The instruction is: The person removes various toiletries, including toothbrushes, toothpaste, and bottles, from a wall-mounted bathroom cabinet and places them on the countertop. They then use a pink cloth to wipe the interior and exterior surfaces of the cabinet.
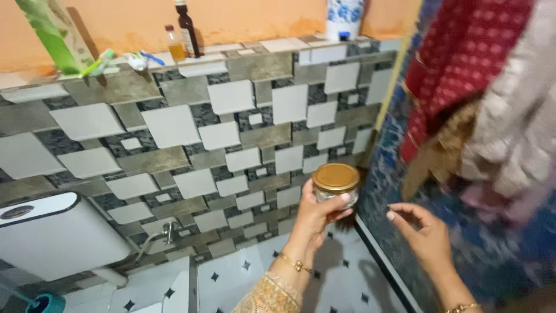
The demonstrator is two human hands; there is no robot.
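Glass jar (336,186) with a golden lid sits upright in the left hand (315,217), fingers wrapped around it; the right hand (420,229) pinches something tiny, hard to tell.

Single head-worn view, looking down and forward, tiled wall (191,139) near, floor (243,278) below (tilted frame)

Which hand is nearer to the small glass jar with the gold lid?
Left. The left hand holds the jar from below, fingers on its glass side. The right hand is apart, lower right of it.
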